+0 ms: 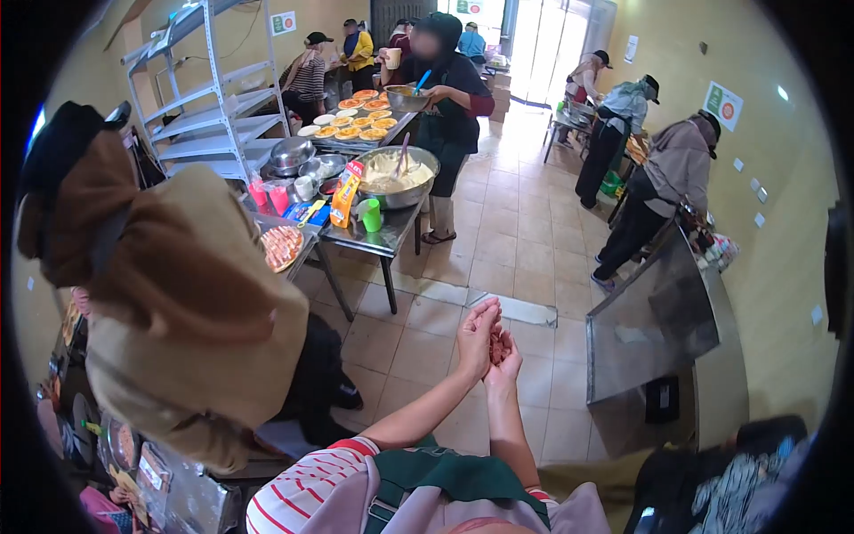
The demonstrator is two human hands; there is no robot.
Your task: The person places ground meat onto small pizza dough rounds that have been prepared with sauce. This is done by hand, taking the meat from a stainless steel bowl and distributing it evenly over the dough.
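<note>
right hand cupping reddish-brown crumbly food toward five o'clock from centre, exact kind hard to make out, left hand curling just beside it, its grip being hidden, mixing bowl sitting at eleven o'clock on a worktop, person at nine o'clock partly hiding a topped pizza

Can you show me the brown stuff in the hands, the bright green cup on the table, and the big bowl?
Brown stuff [498, 351]: head view, middle of its visible part.
Green cup [372, 220]: head view, its outer side.
Big bowl [413, 197]: head view, its outer wall.
</note>
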